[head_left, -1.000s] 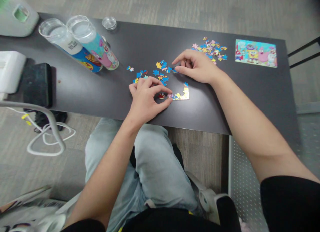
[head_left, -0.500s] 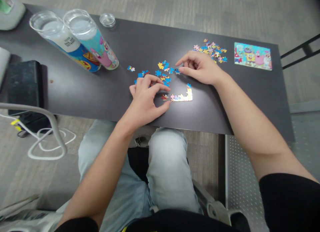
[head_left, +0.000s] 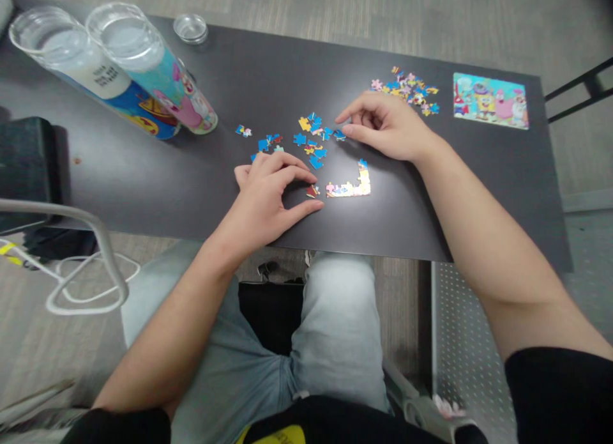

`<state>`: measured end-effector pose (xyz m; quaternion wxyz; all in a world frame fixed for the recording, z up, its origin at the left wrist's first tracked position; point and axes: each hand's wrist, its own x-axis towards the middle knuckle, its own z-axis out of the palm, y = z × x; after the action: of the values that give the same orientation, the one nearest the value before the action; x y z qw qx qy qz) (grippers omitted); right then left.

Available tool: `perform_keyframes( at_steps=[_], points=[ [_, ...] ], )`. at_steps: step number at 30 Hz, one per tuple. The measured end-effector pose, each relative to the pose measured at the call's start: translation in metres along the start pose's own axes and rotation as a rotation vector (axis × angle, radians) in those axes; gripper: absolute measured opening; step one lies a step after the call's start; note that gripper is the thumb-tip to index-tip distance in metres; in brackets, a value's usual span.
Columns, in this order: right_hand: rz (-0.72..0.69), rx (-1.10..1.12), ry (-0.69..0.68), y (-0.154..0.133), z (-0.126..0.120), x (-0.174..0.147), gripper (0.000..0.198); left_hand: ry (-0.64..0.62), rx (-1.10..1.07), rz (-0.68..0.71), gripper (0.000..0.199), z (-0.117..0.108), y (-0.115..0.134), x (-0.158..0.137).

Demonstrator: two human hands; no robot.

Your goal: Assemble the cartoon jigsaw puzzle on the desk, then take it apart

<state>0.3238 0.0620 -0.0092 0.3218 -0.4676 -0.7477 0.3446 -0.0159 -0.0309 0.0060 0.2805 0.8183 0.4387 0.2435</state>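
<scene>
My left hand [head_left: 275, 191] rests on the table with thumb and fingers apart. A dark red jigsaw piece [head_left: 312, 191] lies between its thumb and fingertips. Just right of that piece, with a small gap, is an L-shaped joined strip of jigsaw pieces [head_left: 348, 189]. My right hand [head_left: 378, 124] hovers low over the table, index finger and thumb apart, other fingers curled. By its thumb tip lies a blue jigsaw piece [head_left: 339, 135]; whether they touch I cannot tell. Loose, mostly blue pieces [head_left: 316, 153] spread between the hands, some partly hidden behind my left hand.
A pile of mixed pieces [head_left: 412, 89] lies beyond my right hand, beside a colourful picture card [head_left: 491, 102]. Two tall clear-topped tubes [head_left: 158, 80] stand at the left near a clear lid [head_left: 190, 29]. The table's front edge runs close to my knees.
My left hand has shifted slightly left and nearer to me, and the gap beside the red piece looks a little wider. My right hand has barely moved. The view has shifted slightly.
</scene>
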Motion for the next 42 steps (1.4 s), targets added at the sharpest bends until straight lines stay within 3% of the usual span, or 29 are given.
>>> perform_keyframes(
  at_steps=[3, 8, 21, 27, 34, 42],
  points=[
    [0.051, 0.036, -0.008, -0.003, -0.001, -0.001, 0.079, -0.030, 0.054, -0.011, 0.016, -0.006, 0.005, -0.002],
    [0.103, 0.046, -0.014, -0.008, -0.003, -0.004, 0.078, -0.037, 0.075, -0.022, 0.015, -0.006, 0.009, -0.004],
    [-0.121, 0.012, -0.026, 0.015, -0.005, 0.000, 0.069, 0.005, 0.127, 0.043, 0.021, 0.006, 0.016, 0.001],
    [-0.070, -0.027, -0.011, 0.013, -0.005, -0.001, 0.076, 0.018, 0.155, 0.075, 0.032, 0.009, 0.018, 0.003],
    [0.011, -0.057, -0.014, -0.002, -0.004, -0.005, 0.075, 0.049, 0.179, 0.101, 0.025, 0.013, 0.015, 0.003],
    [-0.002, -0.006, -0.014, -0.011, -0.003, -0.006, 0.062, 0.004, 0.227, 0.076, 0.027, 0.009, 0.023, 0.002]
  ],
)
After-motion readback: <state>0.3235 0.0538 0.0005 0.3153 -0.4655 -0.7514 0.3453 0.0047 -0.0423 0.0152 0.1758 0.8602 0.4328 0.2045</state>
